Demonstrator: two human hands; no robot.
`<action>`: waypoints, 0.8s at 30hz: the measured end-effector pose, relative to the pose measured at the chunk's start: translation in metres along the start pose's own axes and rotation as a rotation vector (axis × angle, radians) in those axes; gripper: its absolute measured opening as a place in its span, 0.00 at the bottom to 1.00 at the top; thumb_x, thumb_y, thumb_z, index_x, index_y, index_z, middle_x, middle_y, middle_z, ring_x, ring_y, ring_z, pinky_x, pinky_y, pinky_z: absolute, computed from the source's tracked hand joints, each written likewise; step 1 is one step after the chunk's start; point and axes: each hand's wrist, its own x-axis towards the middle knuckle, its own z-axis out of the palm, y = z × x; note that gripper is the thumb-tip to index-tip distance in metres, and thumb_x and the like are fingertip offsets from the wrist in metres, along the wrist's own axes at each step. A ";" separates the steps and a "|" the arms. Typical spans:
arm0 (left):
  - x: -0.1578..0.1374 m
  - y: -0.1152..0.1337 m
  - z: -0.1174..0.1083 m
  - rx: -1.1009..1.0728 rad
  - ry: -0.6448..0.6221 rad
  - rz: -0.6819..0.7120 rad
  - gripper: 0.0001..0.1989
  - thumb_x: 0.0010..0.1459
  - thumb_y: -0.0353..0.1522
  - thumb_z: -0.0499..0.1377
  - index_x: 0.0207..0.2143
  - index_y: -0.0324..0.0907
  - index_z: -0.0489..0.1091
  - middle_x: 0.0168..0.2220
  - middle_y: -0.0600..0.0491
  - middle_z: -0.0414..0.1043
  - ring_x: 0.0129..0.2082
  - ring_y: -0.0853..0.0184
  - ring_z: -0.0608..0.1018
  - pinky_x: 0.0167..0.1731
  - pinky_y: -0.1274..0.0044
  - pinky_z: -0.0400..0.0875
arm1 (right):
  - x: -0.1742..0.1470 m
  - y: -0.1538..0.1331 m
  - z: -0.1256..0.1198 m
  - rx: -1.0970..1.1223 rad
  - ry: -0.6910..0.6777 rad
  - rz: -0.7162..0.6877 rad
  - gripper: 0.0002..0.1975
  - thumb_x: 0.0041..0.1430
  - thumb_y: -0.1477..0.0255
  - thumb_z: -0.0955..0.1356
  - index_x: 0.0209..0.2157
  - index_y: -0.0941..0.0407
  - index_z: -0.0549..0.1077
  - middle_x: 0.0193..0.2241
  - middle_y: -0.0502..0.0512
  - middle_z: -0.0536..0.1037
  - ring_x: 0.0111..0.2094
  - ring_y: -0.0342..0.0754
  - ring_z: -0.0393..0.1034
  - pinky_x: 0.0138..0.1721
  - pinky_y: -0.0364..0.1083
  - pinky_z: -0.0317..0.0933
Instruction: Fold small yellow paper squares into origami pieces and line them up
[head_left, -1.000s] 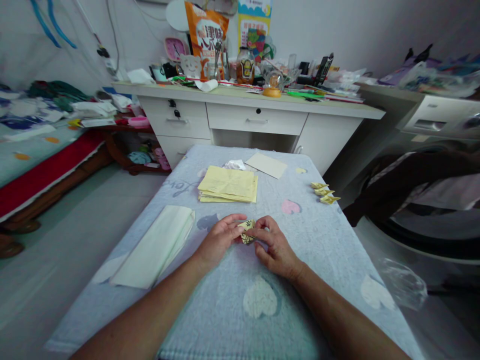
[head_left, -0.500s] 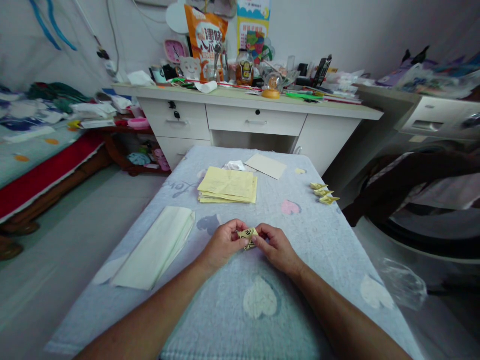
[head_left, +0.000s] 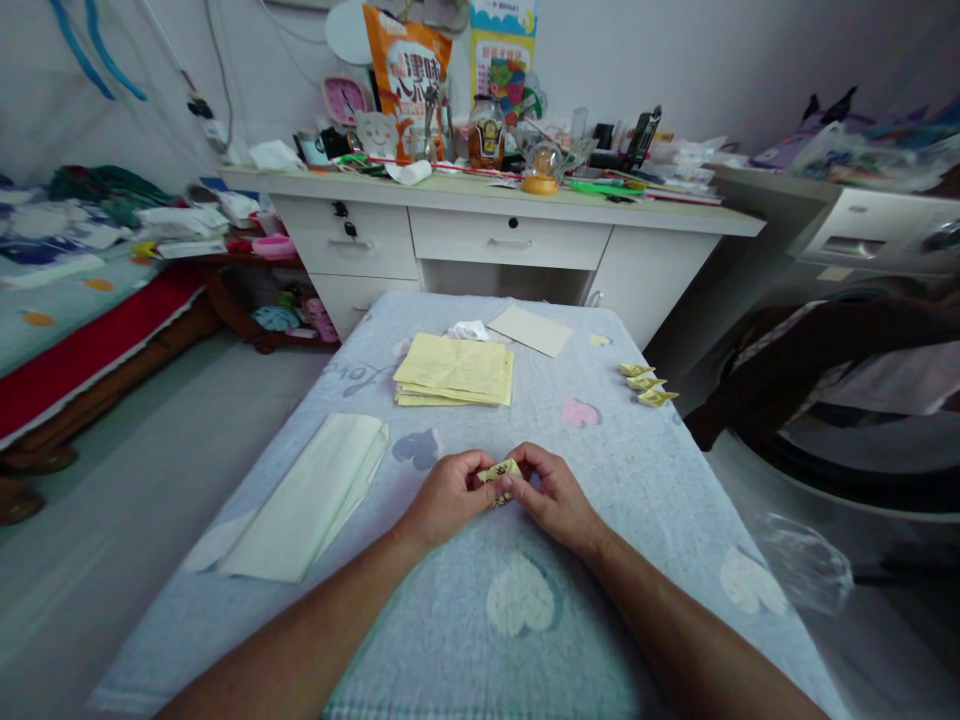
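A small folded yellow paper with dark printed marks is pinched between both hands, just above the cloth-covered table. My left hand grips its left side, the thumb lying across the front. On its right side, my right hand holds it between thumb and curled fingers. The fingers hide much of the paper's lower part. Beyond the hands lies a stack of yellow paper sheets. Several folded yellow paper pieces, pointed at the ends, sit in a row near the table's right edge.
The table has a patterned blue cloth. A folded pale cloth or paper lies at left; a beige card and crumpled white tissue lie at the back. Behind stands a cluttered white desk, with a washing machine at right.
Both thumbs have moved closer together over the folded paper, covering more of its front. The left hand has shifted slightly right. The other things on the table stay put.
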 end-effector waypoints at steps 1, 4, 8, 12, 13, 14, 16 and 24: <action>0.000 0.000 0.000 0.024 -0.003 0.007 0.12 0.54 0.39 0.60 0.28 0.38 0.67 0.21 0.59 0.64 0.21 0.74 0.65 0.20 0.82 0.56 | 0.000 0.000 0.000 0.001 0.001 0.004 0.09 0.59 0.66 0.67 0.30 0.57 0.70 0.24 0.47 0.68 0.27 0.41 0.61 0.30 0.41 0.56; -0.001 -0.001 0.001 0.083 -0.018 0.030 0.12 0.55 0.38 0.59 0.27 0.38 0.67 0.21 0.59 0.62 0.21 0.75 0.63 0.20 0.82 0.54 | 0.001 0.001 0.001 0.014 -0.006 0.013 0.10 0.61 0.66 0.65 0.28 0.57 0.70 0.23 0.48 0.69 0.26 0.41 0.62 0.30 0.41 0.56; -0.001 -0.002 0.002 0.115 -0.028 0.067 0.09 0.53 0.36 0.60 0.28 0.39 0.67 0.22 0.59 0.62 0.22 0.74 0.63 0.22 0.82 0.55 | 0.001 0.005 0.001 0.011 0.002 0.021 0.11 0.61 0.66 0.65 0.27 0.57 0.70 0.22 0.48 0.69 0.25 0.41 0.62 0.29 0.41 0.56; 0.000 -0.004 0.004 0.066 -0.023 0.060 0.08 0.52 0.34 0.61 0.30 0.39 0.67 0.24 0.59 0.62 0.24 0.74 0.65 0.23 0.82 0.56 | 0.002 0.006 0.001 0.024 0.031 0.053 0.12 0.60 0.65 0.66 0.27 0.57 0.70 0.22 0.48 0.70 0.25 0.42 0.63 0.29 0.41 0.56; 0.000 -0.004 0.004 0.054 -0.014 0.051 0.08 0.52 0.34 0.61 0.30 0.39 0.66 0.24 0.60 0.62 0.24 0.74 0.65 0.23 0.82 0.56 | 0.002 0.005 0.000 0.035 0.031 0.061 0.11 0.60 0.64 0.66 0.28 0.57 0.70 0.23 0.48 0.70 0.26 0.42 0.63 0.29 0.41 0.57; 0.001 -0.005 0.004 0.037 -0.005 0.042 0.08 0.51 0.34 0.62 0.29 0.39 0.66 0.23 0.60 0.61 0.24 0.74 0.65 0.23 0.82 0.56 | 0.002 0.005 0.000 0.049 0.027 0.065 0.11 0.61 0.65 0.65 0.29 0.57 0.70 0.23 0.48 0.70 0.26 0.42 0.63 0.30 0.41 0.57; 0.002 -0.004 0.003 -0.028 0.004 0.021 0.09 0.51 0.34 0.62 0.30 0.39 0.65 0.23 0.59 0.62 0.24 0.74 0.66 0.23 0.82 0.57 | 0.002 0.004 -0.002 0.085 0.021 0.057 0.09 0.62 0.65 0.64 0.33 0.56 0.70 0.26 0.49 0.71 0.28 0.42 0.64 0.31 0.41 0.58; -0.001 0.003 0.002 -0.157 0.051 0.035 0.18 0.53 0.32 0.60 0.46 0.42 0.59 0.32 0.55 0.72 0.29 0.70 0.74 0.29 0.80 0.65 | 0.003 0.008 -0.004 0.025 0.089 0.008 0.03 0.61 0.71 0.64 0.33 0.55 0.64 0.27 0.47 0.68 0.29 0.42 0.62 0.33 0.41 0.57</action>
